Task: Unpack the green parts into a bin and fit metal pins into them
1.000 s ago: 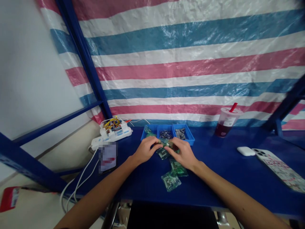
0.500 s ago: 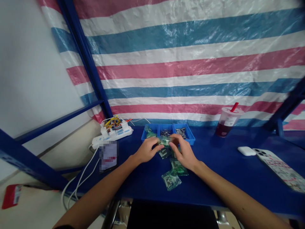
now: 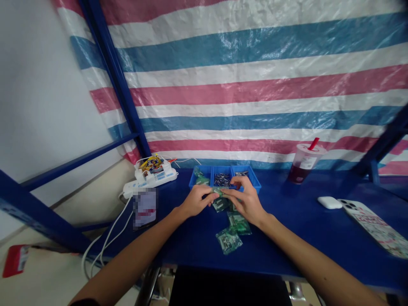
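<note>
My left hand (image 3: 195, 200) and my right hand (image 3: 245, 199) meet over the blue table (image 3: 302, 229), both pinching a small green plastic bag (image 3: 219, 192) between them. The bag hangs just in front of a blue three-compartment tray (image 3: 255, 182) that holds small metal parts. My right fingers reach up to the tray's right compartment. Under my hands lies another green bag (image 3: 220, 205). Two more filled green bags (image 3: 239, 224) (image 3: 228, 241) lie nearer to me on the table.
A white power strip (image 3: 149, 180) with cables sits at the back left, a phone (image 3: 145, 208) beside it. A cup with a red straw (image 3: 302, 163) stands at the back right. A white earbud case (image 3: 330, 202) and a patterned phone (image 3: 372, 225) lie right.
Both hands have lifted the bag slightly toward the tray, and my right fingers have moved up to the tray's right compartment.
</note>
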Tool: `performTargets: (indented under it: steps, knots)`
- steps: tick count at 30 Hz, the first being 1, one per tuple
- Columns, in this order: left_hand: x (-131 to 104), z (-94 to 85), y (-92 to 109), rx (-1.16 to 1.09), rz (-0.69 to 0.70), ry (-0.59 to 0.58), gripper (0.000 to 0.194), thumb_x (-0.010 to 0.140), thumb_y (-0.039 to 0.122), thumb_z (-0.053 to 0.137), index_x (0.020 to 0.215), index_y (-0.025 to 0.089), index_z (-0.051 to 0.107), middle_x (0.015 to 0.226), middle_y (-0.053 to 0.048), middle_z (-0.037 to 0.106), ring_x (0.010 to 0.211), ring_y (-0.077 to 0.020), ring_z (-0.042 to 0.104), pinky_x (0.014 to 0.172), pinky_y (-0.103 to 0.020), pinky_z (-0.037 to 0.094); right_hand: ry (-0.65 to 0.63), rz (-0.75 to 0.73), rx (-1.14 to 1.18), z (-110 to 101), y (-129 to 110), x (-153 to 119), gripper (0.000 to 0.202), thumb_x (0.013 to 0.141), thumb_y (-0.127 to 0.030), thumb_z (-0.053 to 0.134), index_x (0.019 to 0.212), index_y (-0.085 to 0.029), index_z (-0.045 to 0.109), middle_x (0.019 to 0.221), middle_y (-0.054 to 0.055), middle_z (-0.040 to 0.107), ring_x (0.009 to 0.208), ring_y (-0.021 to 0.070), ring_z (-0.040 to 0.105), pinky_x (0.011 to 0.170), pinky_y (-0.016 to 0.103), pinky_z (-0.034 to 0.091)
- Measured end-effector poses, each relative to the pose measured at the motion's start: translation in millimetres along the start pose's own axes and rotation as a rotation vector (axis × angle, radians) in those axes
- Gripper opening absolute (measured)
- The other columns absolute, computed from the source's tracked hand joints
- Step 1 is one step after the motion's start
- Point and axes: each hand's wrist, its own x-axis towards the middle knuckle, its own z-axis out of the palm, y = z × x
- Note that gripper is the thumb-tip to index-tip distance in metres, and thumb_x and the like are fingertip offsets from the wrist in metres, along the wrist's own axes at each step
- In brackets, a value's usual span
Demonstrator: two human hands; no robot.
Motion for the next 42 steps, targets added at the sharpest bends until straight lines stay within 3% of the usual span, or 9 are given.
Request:
performTargets:
  steps: [3, 6, 9, 13, 17, 22, 28, 34, 42]
  knots:
    - [0, 0.5, -5, 0.037, -0.013, 0.094, 0.047, 0.093, 0.051, 0.065, 0.063, 0.016, 0.054, 0.058, 0.003, 0.056, 0.056, -0.0109, 0.051, 0.06, -0.024, 0.04, 0.012, 0.047, 0.051, -2, -5, 4, 0.017, 0.099, -0.023, 0.058, 0.106, -0.026, 0.073, 0.1, 0.008, 0.061, 0.094, 0.025, 0.056, 0.081, 0.043, 0.051]
    - [1, -0.7, -5, 0.064, -0.001, 0.18, 0.037, 0.084, 0.052, 0.075, 0.084, 0.017, 0.062, 0.072, 0.001, 0.062, 0.064, -0.0122, 0.053, 0.063, -0.024, 0.044, 0.008, 0.102, 0.121, -2, -10, 7, 0.017, 0.101, -0.025, 0.054, 0.096, -0.023, 0.07, 0.093, 0.008, 0.065, 0.092, 0.0251, 0.057, 0.083, 0.043, 0.05]
    - [2, -1.6, -1, 0.108, 0.053, 0.138, 0.03, 0.09, 0.046, 0.071, 0.101, 0.018, 0.067, 0.083, -0.002, 0.064, 0.072, -0.0145, 0.056, 0.07, -0.027, 0.046, -0.031, 0.134, 0.197, -2, -13, 9, 0.019, 0.103, -0.026, 0.051, 0.092, -0.022, 0.066, 0.089, 0.006, 0.065, 0.088, 0.0233, 0.058, 0.081, 0.04, 0.049]
    - [1, 0.3, 3, 0.106, 0.104, 0.047, 0.023, 0.098, 0.038, 0.06, 0.095, 0.016, 0.066, 0.078, -0.003, 0.062, 0.07, -0.0145, 0.056, 0.07, -0.027, 0.045, -0.094, 0.169, 0.225, 1, -12, 7, 0.015, 0.103, -0.028, 0.051, 0.097, -0.022, 0.063, 0.089, 0.005, 0.064, 0.086, 0.0217, 0.059, 0.079, 0.037, 0.048]
    - [1, 0.2, 4, 0.105, 0.061, 0.102, 0.024, 0.1, 0.037, 0.056, 0.092, 0.016, 0.064, 0.077, -0.002, 0.06, 0.069, -0.0142, 0.054, 0.069, -0.027, 0.044, -0.107, 0.273, 0.207, 6, -6, 3, 0.016, 0.099, -0.035, 0.06, 0.109, -0.022, 0.058, 0.09, 0.003, 0.063, 0.078, 0.0192, 0.058, 0.072, 0.033, 0.046]
    - [2, -2.4, 5, 0.094, 0.072, 0.051, 0.021, 0.097, 0.038, 0.06, 0.096, 0.017, 0.064, 0.081, -0.003, 0.062, 0.072, -0.0149, 0.055, 0.07, -0.027, 0.045, -0.107, 0.267, 0.217, 9, -5, 2, 0.013, 0.1, -0.032, 0.057, 0.093, -0.022, 0.056, 0.081, 0.001, 0.058, 0.074, 0.0181, 0.055, 0.068, 0.03, 0.043]
    - [3, 0.6, 3, 0.082, 0.061, -0.024, 0.022, 0.1, 0.034, 0.056, 0.091, 0.017, 0.066, 0.081, -0.003, 0.064, 0.073, -0.0153, 0.057, 0.071, -0.027, 0.044, -0.143, 0.235, 0.243, 8, -7, 3, 0.013, 0.101, -0.029, 0.056, 0.089, -0.021, 0.056, 0.081, 0.002, 0.058, 0.073, 0.0177, 0.054, 0.068, 0.03, 0.042]
    - [2, 1.2, 0, 0.05, 0.017, 0.033, 0.021, 0.1, 0.036, 0.059, 0.095, 0.017, 0.067, 0.084, -0.003, 0.067, 0.075, -0.0154, 0.059, 0.073, -0.027, 0.045, -0.175, 0.294, 0.266, 10, -7, 3, 0.013, 0.099, -0.032, 0.059, 0.092, -0.021, 0.06, 0.081, 0.001, 0.061, 0.071, 0.0171, 0.055, 0.067, 0.029, 0.041]
    - [0, 3.6, 0, 0.034, -0.013, 0.11, 0.027, 0.094, 0.037, 0.068, 0.114, 0.019, 0.066, 0.089, -0.003, 0.071, 0.069, -0.0136, 0.061, 0.07, -0.027, 0.05, -0.078, 0.337, 0.295, 7, -11, 5, 0.016, 0.099, -0.034, 0.059, 0.09, -0.02, 0.063, 0.078, 0.002, 0.063, 0.068, 0.0169, 0.056, 0.065, 0.029, 0.044]
